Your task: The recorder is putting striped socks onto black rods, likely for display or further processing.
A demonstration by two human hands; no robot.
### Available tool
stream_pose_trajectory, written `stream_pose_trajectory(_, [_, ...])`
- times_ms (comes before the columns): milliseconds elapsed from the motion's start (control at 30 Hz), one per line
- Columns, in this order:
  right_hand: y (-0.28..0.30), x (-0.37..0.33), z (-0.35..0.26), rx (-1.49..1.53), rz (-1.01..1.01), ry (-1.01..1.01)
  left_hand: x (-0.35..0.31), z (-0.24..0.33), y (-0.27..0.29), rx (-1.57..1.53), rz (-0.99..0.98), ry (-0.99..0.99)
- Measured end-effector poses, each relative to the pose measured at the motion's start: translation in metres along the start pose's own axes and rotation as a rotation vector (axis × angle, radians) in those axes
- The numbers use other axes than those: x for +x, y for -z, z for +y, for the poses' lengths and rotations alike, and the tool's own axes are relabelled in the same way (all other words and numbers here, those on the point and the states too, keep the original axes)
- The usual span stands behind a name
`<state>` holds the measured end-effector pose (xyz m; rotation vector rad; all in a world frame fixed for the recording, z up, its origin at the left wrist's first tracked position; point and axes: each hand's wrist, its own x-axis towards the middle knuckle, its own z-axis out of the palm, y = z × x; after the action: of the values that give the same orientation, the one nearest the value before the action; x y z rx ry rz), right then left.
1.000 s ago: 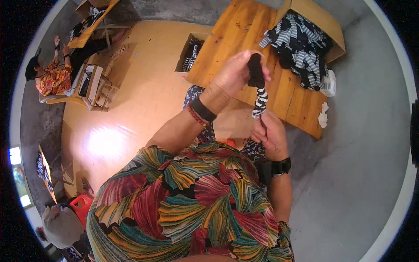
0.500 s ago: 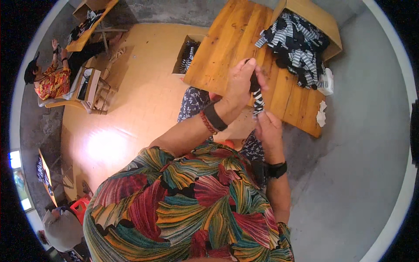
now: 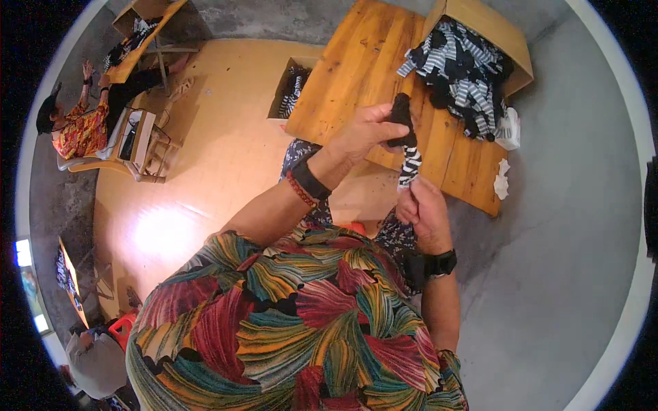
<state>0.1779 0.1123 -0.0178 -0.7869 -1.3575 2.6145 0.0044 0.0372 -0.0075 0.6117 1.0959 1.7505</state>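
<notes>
A knitted sock (image 3: 410, 159), black at its upper part with a black-and-white striped leg, is stretched upright between my hands near the table's front edge. My left hand (image 3: 370, 131) pinches its black part from the left, thumb on the near side. At the lower striped end, my right hand (image 3: 426, 207) is closed on the fabric with fingers curled. A heap of similar black and striped socks (image 3: 466, 68) spills from a cardboard box (image 3: 515, 55) lying on the wooden table (image 3: 356, 58).
At the table's right edge are a white packet (image 3: 509, 130) and crumpled white paper (image 3: 502, 179). Left of the table, a cardboard carton (image 3: 275, 108) holds more striped pieces. A co-worker (image 3: 86, 127) sits far left at another table; another person (image 3: 97, 363) sits lower left.
My left hand has shifted left and opened its wrap into a pinch, so more of the black part shows. My right hand has lowered slightly, still holding the striped end.
</notes>
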Motion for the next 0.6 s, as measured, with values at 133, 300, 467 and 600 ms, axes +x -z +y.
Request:
stream_pose_trajectory(133, [0.008,-0.003,0.002,0.037,-0.057,-0.027,0.006,-0.009,0.008,0.001,-0.088,0.057])
stream_pose_trajectory(300, [-0.003,-0.002,0.015,-0.104,0.154,0.122,-0.001,-0.005,0.008,-0.213,-0.101,0.031])
stream_pose_trajectory(467, [0.008,0.011,0.028,-0.472,0.366,0.265,-0.013,-0.016,0.000,0.109,-0.034,0.213])
stream_pose_trajectory(600, [0.004,0.005,0.025,-0.282,0.313,0.174,-0.005,-0.021,0.013,-0.112,-0.107,0.207])
